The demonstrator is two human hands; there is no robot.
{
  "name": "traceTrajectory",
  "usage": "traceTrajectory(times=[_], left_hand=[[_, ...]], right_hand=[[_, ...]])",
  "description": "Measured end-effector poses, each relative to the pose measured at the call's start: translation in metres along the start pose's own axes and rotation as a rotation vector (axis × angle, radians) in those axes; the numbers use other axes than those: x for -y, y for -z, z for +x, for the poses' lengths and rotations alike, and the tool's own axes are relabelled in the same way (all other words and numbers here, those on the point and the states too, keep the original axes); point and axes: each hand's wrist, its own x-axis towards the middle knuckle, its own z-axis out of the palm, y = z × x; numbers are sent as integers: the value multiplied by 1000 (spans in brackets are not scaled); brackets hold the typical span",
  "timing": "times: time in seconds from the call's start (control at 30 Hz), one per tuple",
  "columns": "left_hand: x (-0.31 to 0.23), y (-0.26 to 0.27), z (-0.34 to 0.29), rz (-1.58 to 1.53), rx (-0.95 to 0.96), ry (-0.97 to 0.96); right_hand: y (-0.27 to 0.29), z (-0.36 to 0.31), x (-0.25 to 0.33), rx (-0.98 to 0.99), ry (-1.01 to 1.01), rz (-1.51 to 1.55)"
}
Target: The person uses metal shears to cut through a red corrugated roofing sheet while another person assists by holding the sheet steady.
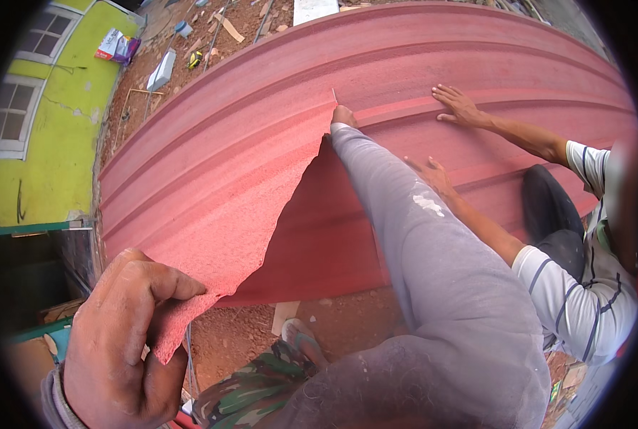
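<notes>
A large red ribbed roofing sheet point(405, 68) stretches across the view, with a ragged cut running from its near edge to the middle. My left hand point(129, 336) is closed on the near corner of the cut flap point(219, 236), lifting it. With the arm stretched far forward, my right hand point(344, 116) is a fist at the far end of the cut. A thin pale line shows just beyond it; what the fist holds is hidden. Under the raised flap lies a darker red sheet surface point(319, 236).
At the right, a co-worker in a striped shirt rests one hand point(462, 107) flat on the sheet and another point(433, 177) nearer my sleeve. A green wall point(61, 129) with windows stands left. A tape measure point(195, 59) and white block point(162, 70) lie on soil.
</notes>
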Motion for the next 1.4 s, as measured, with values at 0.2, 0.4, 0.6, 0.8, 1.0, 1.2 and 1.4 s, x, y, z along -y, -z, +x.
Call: traceTrajectory(times=[0.2,0.4,0.6,0.8,1.0,1.2,1.4], left_hand=[[-2,0,-1,-4,-13,50],[-3,0,3,6,17,59],[0,-2,0,4,-4,47],[5,-2,0,-22,-9,51],[-5,0,-2,11,8,80],[1,-1,1,-11,32,68],[3,-7,0,-1,-53,131]], right_hand=[[-8,14,1,-35,73,1],[-39,42,-13,-94,64,162],[-41,35,-7,-66,46,134],[-40,48,-13,-85,58,171],[-52,49,-9,-85,174,118],[-65,65,-18,-56,74,225],[-46,49,-11,-93,5,211]])
